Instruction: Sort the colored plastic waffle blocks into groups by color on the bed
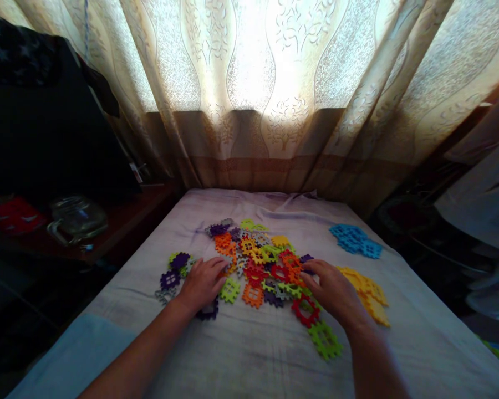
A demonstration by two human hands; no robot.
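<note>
Many toothed plastic tiles in several colours lie in a loose heap on a cloth-covered table point(241, 349). My left hand point(203, 281) rests over the heap's left side, fingers toward a grey piece; a light green tile point(230, 290) lies just right of it. At the heap's right edge is my right hand point(325, 282), its fingertips by a purple piece and an orange tile point(290, 265). Whether either hand grips a piece is hidden. Apart from the heap are a blue pile point(351, 240) and, beside my right hand, a yellow pile point(370, 293).
A patterned curtain point(249, 133) hangs behind the table. On the left, a brown side table point(125, 221) bears a glass jug point(78, 217), a red item point(14, 215) and a large dark screen point(54, 133). Pale cloth point(482, 205) hangs at the right.
</note>
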